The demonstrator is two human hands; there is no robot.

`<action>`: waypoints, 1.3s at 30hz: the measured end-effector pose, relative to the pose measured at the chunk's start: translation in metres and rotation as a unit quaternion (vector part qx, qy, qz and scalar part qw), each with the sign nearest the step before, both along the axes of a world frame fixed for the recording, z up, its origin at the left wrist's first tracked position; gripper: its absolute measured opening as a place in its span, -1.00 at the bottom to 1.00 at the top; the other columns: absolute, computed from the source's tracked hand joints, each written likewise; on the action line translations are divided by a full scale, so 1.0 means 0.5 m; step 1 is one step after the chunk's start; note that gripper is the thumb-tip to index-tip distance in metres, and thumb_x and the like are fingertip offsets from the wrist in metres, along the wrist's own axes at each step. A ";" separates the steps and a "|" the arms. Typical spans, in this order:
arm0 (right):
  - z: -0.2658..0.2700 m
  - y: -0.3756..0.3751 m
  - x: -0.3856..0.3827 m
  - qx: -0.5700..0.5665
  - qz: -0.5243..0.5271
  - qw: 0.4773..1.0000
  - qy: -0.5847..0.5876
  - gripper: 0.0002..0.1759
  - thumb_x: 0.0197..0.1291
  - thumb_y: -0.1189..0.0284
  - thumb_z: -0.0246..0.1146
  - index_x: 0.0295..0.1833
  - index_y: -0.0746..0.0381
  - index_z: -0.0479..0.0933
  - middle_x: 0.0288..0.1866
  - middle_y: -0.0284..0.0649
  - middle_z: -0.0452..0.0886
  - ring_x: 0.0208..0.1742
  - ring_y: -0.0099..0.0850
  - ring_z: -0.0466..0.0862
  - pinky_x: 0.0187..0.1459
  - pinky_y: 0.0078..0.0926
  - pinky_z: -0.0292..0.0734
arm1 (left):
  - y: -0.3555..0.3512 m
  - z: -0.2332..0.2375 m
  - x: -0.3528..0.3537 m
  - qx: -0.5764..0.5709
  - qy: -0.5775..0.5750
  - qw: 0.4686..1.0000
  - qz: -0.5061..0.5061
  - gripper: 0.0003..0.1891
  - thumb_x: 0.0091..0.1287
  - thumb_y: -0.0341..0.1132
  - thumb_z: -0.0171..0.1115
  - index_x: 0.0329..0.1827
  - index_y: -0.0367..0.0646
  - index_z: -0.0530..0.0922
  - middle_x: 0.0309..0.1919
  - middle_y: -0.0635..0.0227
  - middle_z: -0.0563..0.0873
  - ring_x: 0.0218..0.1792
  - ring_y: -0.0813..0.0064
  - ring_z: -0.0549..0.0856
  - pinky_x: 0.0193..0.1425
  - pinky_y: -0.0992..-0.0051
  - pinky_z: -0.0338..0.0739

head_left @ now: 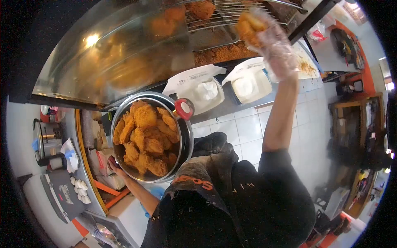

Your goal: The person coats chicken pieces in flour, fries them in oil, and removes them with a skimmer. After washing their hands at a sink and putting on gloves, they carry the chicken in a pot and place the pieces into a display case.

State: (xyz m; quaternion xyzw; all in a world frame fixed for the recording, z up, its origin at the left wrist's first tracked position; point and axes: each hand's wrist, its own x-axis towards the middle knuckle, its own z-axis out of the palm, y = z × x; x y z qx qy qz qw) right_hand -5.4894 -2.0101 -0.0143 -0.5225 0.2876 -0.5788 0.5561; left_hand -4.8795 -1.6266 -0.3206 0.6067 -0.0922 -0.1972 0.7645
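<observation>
My left hand [116, 166] grips the side handle of a round metal pot [187, 142], mostly hidden beneath it. Breaded fried chicken pieces [145, 138] are piled inside, and a red handle [184, 108] stands out at the pot's far right rim. My right hand [279, 53], in a clear plastic glove, is raised by the display case and closed around a piece of fried chicken [249, 28]. Below and left of it are two open white takeaway boxes, the left box [198, 101] and the right box [258, 93], each with a white wrapped bundle inside.
The glass display case [144, 49] spans the top, with a wire rack [225, 12] and a crumb-filled tray [225, 53]. A crumb-strewn white board [308, 62] lies at right. At far left, a grey box [62, 196] stands beside several small white cups [80, 190].
</observation>
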 end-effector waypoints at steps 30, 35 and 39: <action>-0.226 -0.073 0.124 -0.011 -0.025 1.000 -0.002 -0.36 0.10 0.63 0.36 0.32 0.22 0.33 0.29 -0.17 0.45 0.22 -0.34 0.52 0.19 -0.37 0.54 | -0.014 0.028 -0.047 0.018 -0.071 0.997 -0.001 -0.65 0.45 -0.01 0.05 0.04 -0.10 0.39 -0.08 0.37 0.49 -0.06 0.44 0.51 0.05 0.34 0.48; -0.206 -0.054 0.118 0.150 0.042 0.979 -0.131 -0.37 0.15 0.60 0.34 0.34 0.15 0.32 0.33 -0.19 0.40 0.26 -0.34 0.49 0.22 -0.26 0.53 | -0.006 0.006 -0.031 -0.008 -0.014 1.000 0.015 -0.58 0.43 -0.01 0.07 0.17 -0.10 0.36 0.02 0.34 0.52 0.04 0.40 0.53 0.15 0.31 0.48; -0.226 -0.044 0.110 0.148 0.173 0.936 -0.268 -0.38 0.25 0.46 0.29 0.39 0.14 0.25 0.39 -0.20 0.33 0.34 -0.27 0.42 0.30 -0.23 0.47 | -0.035 0.082 -0.100 0.005 -0.028 1.000 -0.003 -0.58 0.42 0.02 0.09 0.15 -0.07 0.40 0.04 0.35 0.52 0.05 0.38 0.53 0.12 0.32 0.48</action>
